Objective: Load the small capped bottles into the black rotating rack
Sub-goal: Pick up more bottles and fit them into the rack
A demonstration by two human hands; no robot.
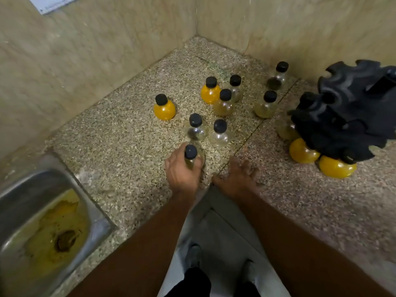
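In the lower left of the frame sits a stainless steel sink [27, 200] (its basin stained yellow around the drain), set into the speckled stone desk [120, 146]. Right of it, near the desk's front edge, the left hand [182, 174] is clenched round a small round-bellied glass bottle [191, 162] with a black screw cap; its contents look pale and yellowish. Just beside it the right hand [235, 176] lies released, fingers spread flat on the desk edge, grasping nothing.

Just beyond the left hand stand two clear bottles [196, 130] side by side, both black-capped and nearly see-through. Further up and to the left, an orange-filled bottle [164, 109] stands alone. At the middle of the frame a cluster of three is packed close: a second orange bottle [210, 93], an olive-tinted bottle [224, 105] and a pale bottle [235, 87] behind them. To their right stands a yellowish bottle [265, 106], and past it, nearest the wall, a dark-bottomed bottle [277, 79].

At the right edge, the black notched rotating rack [347, 110] rises in tiers. Two orange loaded bottles [303, 151] hang at its lower rim (a pale one sits just above them, partly hidden).

Beige marbled walls [96, 50] meet in a corner at the top, with a white paper sheet [51, 3] in the upper left.
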